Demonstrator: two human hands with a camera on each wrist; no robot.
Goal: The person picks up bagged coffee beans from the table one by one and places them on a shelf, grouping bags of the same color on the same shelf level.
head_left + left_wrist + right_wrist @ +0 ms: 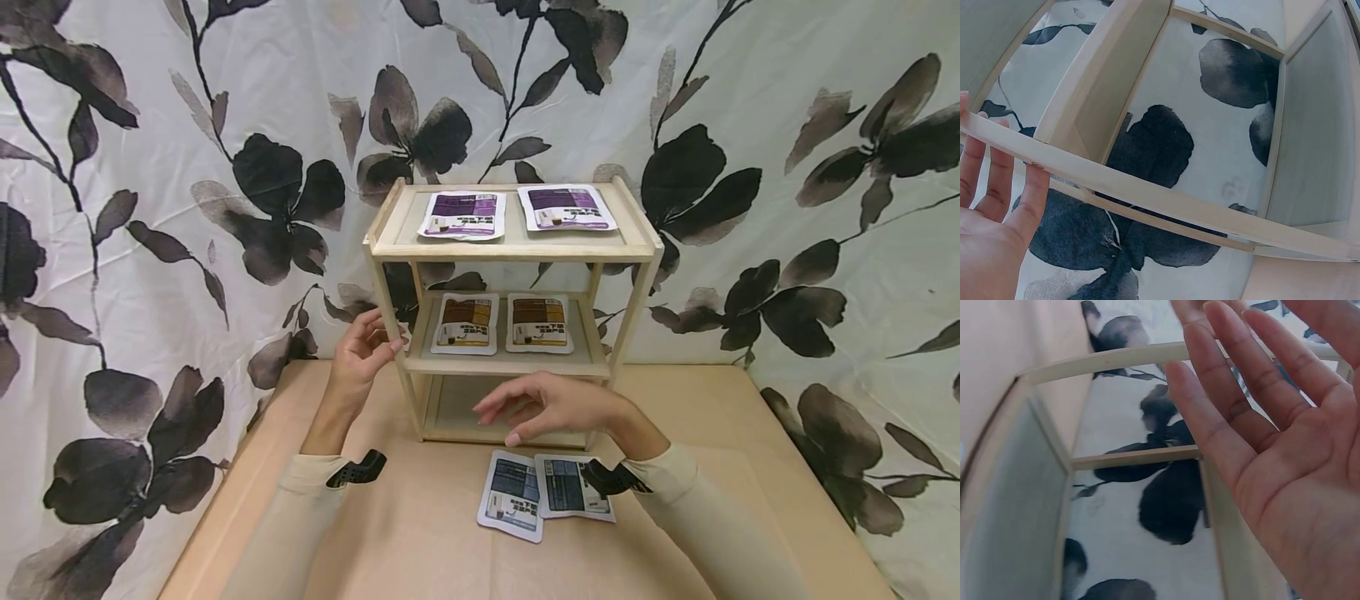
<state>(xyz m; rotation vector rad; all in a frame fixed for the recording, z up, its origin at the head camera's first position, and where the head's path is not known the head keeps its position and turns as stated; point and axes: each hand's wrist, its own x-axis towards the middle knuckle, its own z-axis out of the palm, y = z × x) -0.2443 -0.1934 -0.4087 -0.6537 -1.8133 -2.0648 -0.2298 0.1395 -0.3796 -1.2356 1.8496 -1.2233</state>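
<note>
A small three-tier wooden shelf (517, 252) stands upright. My left hand (360, 358) is at its left front post (1147, 192), thumb on one side and fingers on the other, as the left wrist view shows. Held palm down before the bottom tier (468, 404), my right hand (551, 404) has loosely bent fingers and nothing in them. Two dark blue-grey packets (512, 496) lie on the table in front of the shelf. They overlap at one edge, and the right wrist's camera covers part of the right one (561, 483).
Two purple-and-white packets (465, 215) lie side by side on the top tier. On the middle tier are two brown-and-yellow packets (465, 323). The tan table (420, 533) meets a floral cloth backdrop (270, 75) behind and at both sides.
</note>
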